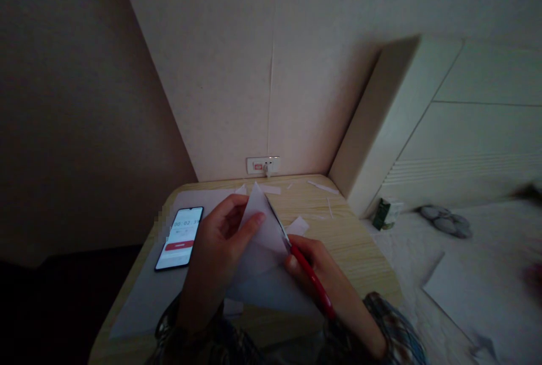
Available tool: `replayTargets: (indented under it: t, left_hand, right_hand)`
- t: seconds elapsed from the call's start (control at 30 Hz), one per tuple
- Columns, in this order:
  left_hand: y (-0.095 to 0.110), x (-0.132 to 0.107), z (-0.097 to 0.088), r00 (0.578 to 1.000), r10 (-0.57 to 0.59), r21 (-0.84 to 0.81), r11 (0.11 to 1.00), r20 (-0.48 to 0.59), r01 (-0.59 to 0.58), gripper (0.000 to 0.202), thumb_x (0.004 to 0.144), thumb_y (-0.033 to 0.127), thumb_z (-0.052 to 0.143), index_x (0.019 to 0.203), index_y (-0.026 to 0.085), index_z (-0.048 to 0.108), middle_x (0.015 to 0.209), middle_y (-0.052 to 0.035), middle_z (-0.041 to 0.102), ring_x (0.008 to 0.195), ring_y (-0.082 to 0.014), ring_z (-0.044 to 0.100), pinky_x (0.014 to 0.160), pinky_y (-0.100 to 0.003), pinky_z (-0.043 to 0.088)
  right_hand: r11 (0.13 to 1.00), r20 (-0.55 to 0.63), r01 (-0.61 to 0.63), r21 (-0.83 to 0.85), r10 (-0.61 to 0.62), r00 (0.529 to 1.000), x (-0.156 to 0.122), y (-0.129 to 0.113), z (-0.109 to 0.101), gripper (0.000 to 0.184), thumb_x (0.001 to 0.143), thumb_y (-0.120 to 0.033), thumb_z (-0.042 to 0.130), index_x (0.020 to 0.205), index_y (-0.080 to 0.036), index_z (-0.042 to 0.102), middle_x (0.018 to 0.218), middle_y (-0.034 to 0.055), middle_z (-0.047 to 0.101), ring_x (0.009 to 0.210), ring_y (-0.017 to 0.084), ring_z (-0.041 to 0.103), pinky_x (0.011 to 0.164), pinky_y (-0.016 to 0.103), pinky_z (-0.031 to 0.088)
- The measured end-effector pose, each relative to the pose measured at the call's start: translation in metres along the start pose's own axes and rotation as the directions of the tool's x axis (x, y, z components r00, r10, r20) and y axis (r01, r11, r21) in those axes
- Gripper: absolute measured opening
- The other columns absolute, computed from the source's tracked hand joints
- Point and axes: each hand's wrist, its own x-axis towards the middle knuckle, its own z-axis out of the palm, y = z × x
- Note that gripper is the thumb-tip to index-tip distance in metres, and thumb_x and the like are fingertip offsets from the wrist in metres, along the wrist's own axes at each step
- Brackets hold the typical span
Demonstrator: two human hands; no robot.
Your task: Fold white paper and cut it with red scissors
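Note:
My left hand [224, 235] pinches a folded white sheet of paper [265, 263] between thumb and fingers, its pointed tip upward. In my right hand [315, 263] is a pair of scissors with red handles [311, 280]. The blades lie along the right slanting edge of the paper, pointing up toward its tip. How far the blades are apart I cannot tell. Left of my left hand a phone [180, 238] with a lit timer screen lies on a white sheet [139, 291]. Several paper scraps [298, 225] lie behind and beside the scissors.
The small wooden table [359, 240] stands against the wall, below a socket [262, 165] with a plug in it. To the right is a bed with a pale headboard [406, 111]. On the bed lie a small green-and-white box [383, 214], a grey rounded object [446, 221] and white paper [470, 291].

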Motion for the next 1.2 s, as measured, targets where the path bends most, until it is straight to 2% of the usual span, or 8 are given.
replayTargets:
  t: [0.17,0.3,0.47,0.63,0.83,0.97,1.07,1.2]
  left_hand:
    - [-0.001,0.0,0.0,1.0,-0.007,-0.007,1.0,-0.001,0.007,0.011,0.069,0.022,0.069,0.077,0.021,0.063,0.078,0.0024,0.069,0.072,-0.0132,0.063,0.063,-0.019,0.047]
    - [-0.001,0.0,-0.001,1.0,0.007,-0.001,1.0,0.013,-0.007,0.01,0.069,0.022,0.068,0.077,0.02,0.063,0.077,0.0019,0.068,0.074,-0.0145,0.064,0.065,-0.02,0.048]
    - [0.0,0.0,-0.001,1.0,-0.016,0.02,1.0,0.003,0.016,0.012,0.069,0.023,0.067,0.079,0.019,0.062,0.078,0.0013,0.068,0.076,-0.0164,0.065,0.068,-0.023,0.05]
    - [-0.001,0.001,-0.002,1.0,0.005,0.039,0.999,-0.008,-0.005,0.011,0.07,0.027,0.067,0.078,0.02,0.062,0.079,0.0006,0.069,0.074,-0.0169,0.065,0.067,-0.025,0.051]
    - [-0.001,0.0,-0.003,0.999,-0.019,0.045,0.999,0.028,0.018,0.011,0.071,0.026,0.067,0.078,0.021,0.061,0.078,0.002,0.069,0.075,-0.0153,0.065,0.066,-0.022,0.049]
    - [-0.002,0.0,-0.003,0.999,-0.01,0.081,0.997,0.05,0.006,0.01,0.073,0.029,0.065,0.079,0.022,0.061,0.08,0.0017,0.069,0.075,-0.015,0.064,0.067,-0.022,0.049]
    - [-0.002,0.0,-0.002,0.999,0.018,0.106,0.994,0.045,-0.023,0.011,0.074,0.03,0.064,0.08,0.022,0.061,0.082,0.0002,0.069,0.076,-0.0172,0.065,0.068,-0.024,0.05]
    - [-0.001,-0.001,-0.003,0.998,0.025,0.115,0.993,0.063,-0.032,0.014,0.072,0.03,0.066,0.082,0.022,0.061,0.085,-0.0008,0.069,0.08,-0.0195,0.066,0.07,-0.027,0.051]
  right_hand:
    - [1.0,0.011,-0.024,0.007,0.024,1.0,0.002,0.003,0.0,0.046,0.075,-0.064,0.045,0.058,-0.021,0.039,0.056,-0.0041,0.035,0.053,0.011,0.034,0.047,0.025,0.025]
    - [1.0,0.0,-0.014,0.009,0.014,1.0,0.003,0.007,-0.001,0.044,0.074,-0.06,0.047,0.057,-0.02,0.038,0.054,-0.004,0.034,0.052,0.011,0.032,0.045,0.024,0.024]
    - [1.0,-0.103,0.026,0.008,-0.025,0.994,0.005,0.012,-0.003,0.041,0.075,-0.056,0.049,0.057,-0.02,0.039,0.055,-0.0037,0.036,0.053,0.011,0.034,0.048,0.024,0.027]
    - [0.987,-0.174,-0.003,0.164,0.031,0.984,0.006,0.018,-0.005,0.046,0.07,-0.062,0.054,0.058,-0.02,0.039,0.051,-0.0061,0.033,0.046,0.008,0.029,0.041,0.021,0.022]
    - [0.949,-0.159,-0.016,0.315,0.069,0.985,0.006,0.017,-0.006,0.047,0.062,-0.063,0.061,0.063,-0.018,0.049,0.048,-0.0071,0.039,0.04,0.007,0.034,0.038,0.02,0.026]
    - [0.953,-0.139,0.007,0.302,0.037,0.99,0.006,0.005,-0.007,0.038,0.06,-0.051,0.07,0.07,-0.016,0.058,0.054,-0.0052,0.045,0.047,0.008,0.039,0.043,0.021,0.031]
    - [0.974,-0.149,-0.018,0.226,0.053,0.987,0.005,-0.002,-0.005,0.026,0.063,-0.038,0.071,0.067,-0.017,0.056,0.06,-0.0038,0.048,0.054,0.01,0.043,0.049,0.023,0.037]
    - [0.977,-0.173,-0.033,0.212,0.071,0.982,0.006,-0.003,-0.003,0.023,0.066,-0.033,0.069,0.064,-0.018,0.051,0.058,-0.0049,0.045,0.054,0.011,0.042,0.053,0.024,0.037]
